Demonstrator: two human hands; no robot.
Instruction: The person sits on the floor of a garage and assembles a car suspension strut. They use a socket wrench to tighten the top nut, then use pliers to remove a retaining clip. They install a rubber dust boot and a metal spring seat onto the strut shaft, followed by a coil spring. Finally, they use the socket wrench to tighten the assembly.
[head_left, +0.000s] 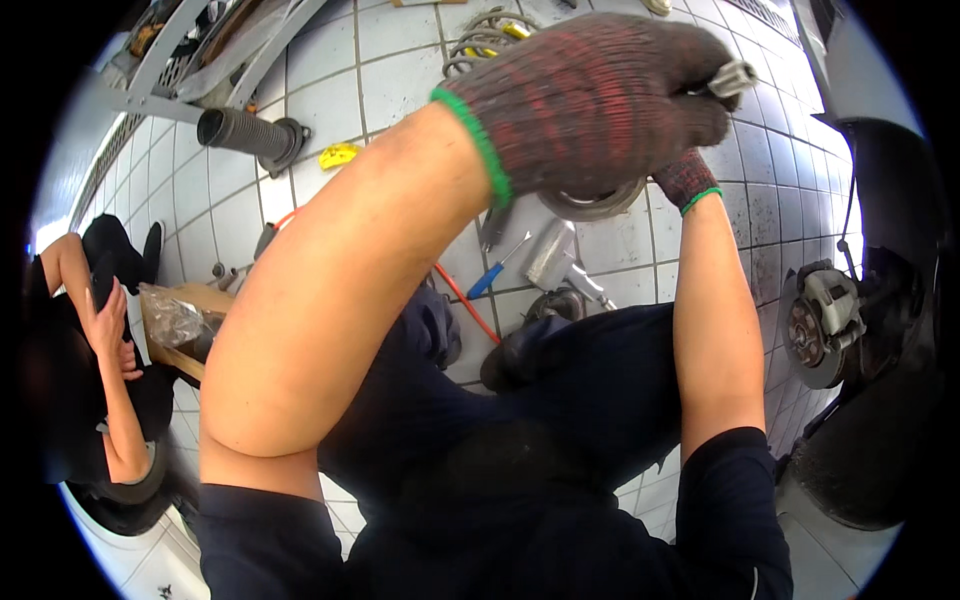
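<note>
Okay, garage-type room, everything laid out on a white tiled floor with dark grout, tiles looking darker toward the right. Left hand, in a dark knit glove with red marks and green cuff, is curled tight around a shiny metal tube, raised above the floor, tube end poking out. Right hand, same kind of glove, is lower, near a round metal part (half hidden behind the left, so can't tell its grip).

On the tiles: coil spring up top, yellow piece, black ribbed tube on its side, blue-handled screwdriver beside a grey power tool, orange hose passing under the left forearm.

Far left, another person holds a dark object near a cardboard box with clear plastic. Metal rack upper left; brake disc with caliper at right.
</note>
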